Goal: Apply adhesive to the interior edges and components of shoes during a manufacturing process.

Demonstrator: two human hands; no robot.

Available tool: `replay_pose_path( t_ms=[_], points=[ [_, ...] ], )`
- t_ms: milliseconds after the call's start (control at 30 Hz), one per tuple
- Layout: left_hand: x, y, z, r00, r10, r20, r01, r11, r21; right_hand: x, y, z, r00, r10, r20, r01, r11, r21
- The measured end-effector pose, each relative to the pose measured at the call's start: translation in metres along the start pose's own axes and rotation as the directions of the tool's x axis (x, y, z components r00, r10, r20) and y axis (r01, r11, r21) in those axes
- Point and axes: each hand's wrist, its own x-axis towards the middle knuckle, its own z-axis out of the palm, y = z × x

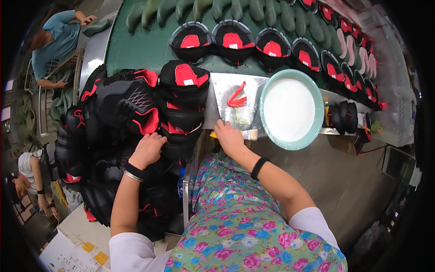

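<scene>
My right hand (229, 137) is closed round a paintbrush (250, 134) with a yellow handle and pale bristles, at the front edge of the metal ledge. The bristles point right, toward a light-green basin (320, 105) of white liquid. My left hand (148, 148) has its fingers bent closed on the edge of a black shoe upper with red lining (152, 123), at the right side of a large heap. Touching that heap is a stack of black and red shoe uppers (181, 96). The left fingertips are partly hidden among the dark pieces.
A plastic sheet with a red strip (236, 96) lies left of the basin. Black and red uppers (232, 43) line the green conveyor belt (136, 50), with green shoe lasts (222, 9) behind. At far left, a person in blue (56, 38) handles a last; another person (31, 174) stands nearer.
</scene>
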Motion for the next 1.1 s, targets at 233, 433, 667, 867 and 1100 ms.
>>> replay_pose_path(
  t_ms=[233, 433, 667, 867, 1100],
  points=[
    [-0.004, 0.055, -0.023, 0.892, -0.221, -0.394, 0.228, 0.973, -0.031, -0.032, 0.02, -0.051, 0.983, 0.121, -0.136, -0.104, 0.987, 0.126],
    [0.071, 0.127, 0.031, 0.969, -0.196, -0.15, 0.143, 0.94, -0.31, -0.051, 0.029, -0.064, 0.985, 0.102, -0.137, -0.06, 0.959, 0.277],
    [0.131, 0.152, 0.15, 0.868, -0.405, -0.286, 0.158, 0.773, -0.615, -0.042, 0.024, -0.055, 0.984, 0.083, -0.158, -0.018, 0.927, 0.376],
    [0.096, 0.148, 0.196, 0.76, -0.604, 0.24, 0.526, 0.356, -0.772, -0.035, 0.018, -0.042, 0.999, 0.004, -0.051, 0.02, 0.89, 0.456],
    [0.082, 0.141, 0.213, 0.737, -0.545, 0.4, 0.41, -0.111, -0.906, -0.045, 0.022, -0.012, 0.991, 0.041, 0.131, -0.096, 0.888, 0.45]
  ],
)
